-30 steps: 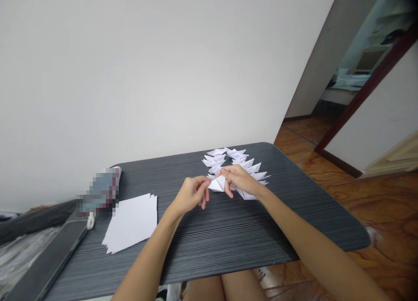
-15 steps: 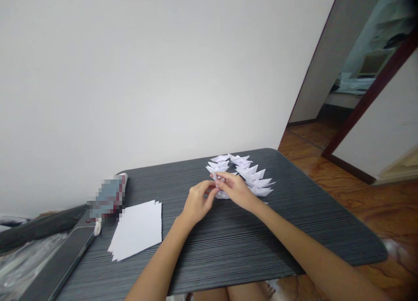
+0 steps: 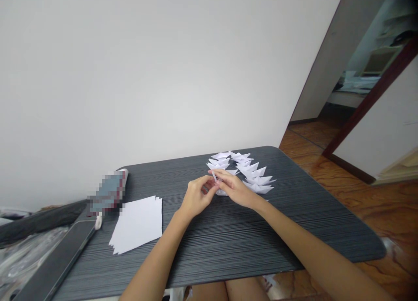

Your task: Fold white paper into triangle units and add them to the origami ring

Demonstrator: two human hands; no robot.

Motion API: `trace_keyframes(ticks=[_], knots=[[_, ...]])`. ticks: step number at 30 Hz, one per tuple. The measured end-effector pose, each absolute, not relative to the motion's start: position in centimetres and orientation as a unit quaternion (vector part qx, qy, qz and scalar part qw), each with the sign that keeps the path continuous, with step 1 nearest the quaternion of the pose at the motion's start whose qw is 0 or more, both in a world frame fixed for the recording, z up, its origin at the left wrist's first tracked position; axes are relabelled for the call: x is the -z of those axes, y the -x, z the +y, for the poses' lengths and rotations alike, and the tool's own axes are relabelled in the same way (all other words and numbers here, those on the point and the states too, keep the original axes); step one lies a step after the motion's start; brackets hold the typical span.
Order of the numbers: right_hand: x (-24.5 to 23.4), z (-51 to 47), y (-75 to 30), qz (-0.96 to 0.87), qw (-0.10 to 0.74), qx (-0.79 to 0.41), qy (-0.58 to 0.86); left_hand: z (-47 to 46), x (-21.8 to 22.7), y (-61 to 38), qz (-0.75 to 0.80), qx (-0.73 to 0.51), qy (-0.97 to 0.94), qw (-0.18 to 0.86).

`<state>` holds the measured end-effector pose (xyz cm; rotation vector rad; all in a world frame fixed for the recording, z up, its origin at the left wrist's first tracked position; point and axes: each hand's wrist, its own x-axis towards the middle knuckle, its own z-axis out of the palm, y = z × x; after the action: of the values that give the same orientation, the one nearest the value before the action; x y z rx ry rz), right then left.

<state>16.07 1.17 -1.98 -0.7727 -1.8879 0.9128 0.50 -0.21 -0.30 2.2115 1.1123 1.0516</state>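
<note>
A small piece of folded white paper [image 3: 214, 176] is pinched between my two hands, over the middle of the table. My left hand [image 3: 198, 195] grips it from the left with thumb and fingertips. From the right, my right hand [image 3: 235, 188] closes its fingertips on the same piece, and the fingers hide most of its shape. Just beyond and to the right, several folded paper boats [image 3: 256, 174] lie in two rows, partly covered by my right hand.
Left on the dark table [image 3: 209, 253] lies a stack of white paper sheets [image 3: 139, 224]. Behind it is a pixelated packet [image 3: 109, 190]. A long dark flat object [image 3: 67, 253] rests along the left edge. The white wall [image 3: 170, 74] borders the table's far side.
Both hands keep their pinch on the folded paper, with only slight finger movement. The camera view has shifted a little.
</note>
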Motion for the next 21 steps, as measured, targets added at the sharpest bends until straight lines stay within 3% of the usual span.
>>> trace_keyframes(ticks=[13, 21], knots=[[2.5, 1.0, -15.8, -0.719, 0.425, -0.451, 0.314, 0.2, 0.3, -0.3, 0.387, -0.378, -0.797, 0.267], [1.5, 0.4, -15.8, -0.737, 0.393, -0.427, 0.345, 0.0, -0.2, -0.5, 0.385, -0.357, -0.805, 0.277]])
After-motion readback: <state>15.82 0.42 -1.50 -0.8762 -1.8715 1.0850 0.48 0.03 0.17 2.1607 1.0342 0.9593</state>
